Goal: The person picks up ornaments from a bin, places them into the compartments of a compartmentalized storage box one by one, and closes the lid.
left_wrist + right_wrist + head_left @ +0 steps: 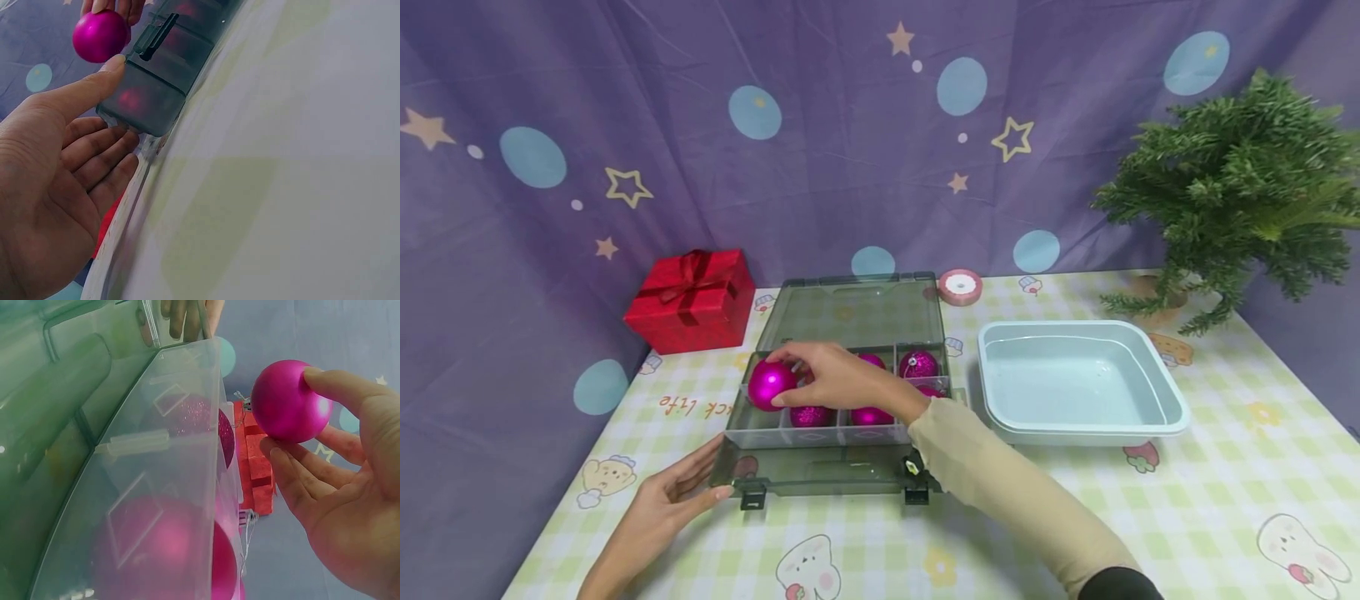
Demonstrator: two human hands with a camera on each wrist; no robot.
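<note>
My right hand (pixel 842 379) pinches a smooth magenta Christmas bauble (pixel 772 384) between thumb and fingers. It is held over the left end of a divided plastic box (pixel 820 471). In the right wrist view the bauble's silver cap (pixel 246 404) points away from the palm. Other magenta baubles, such as a glittery one (pixel 917 364), sit in the compartments, some hidden behind my right hand. The smoky lid (pixel 850 312) is folded back. At the box's front left corner, my left hand (pixel 658 504) touches the front edge with its thumb, its fingers along the side.
Right of the box stands a pale blue basin (pixel 1082 437). A small artificial fir tree (pixel 1240 183) rises at the back right. A red gift box (pixel 692 304) is at the back left, and a pink ribbon roll (pixel 960 287) lies behind the lid's right corner.
</note>
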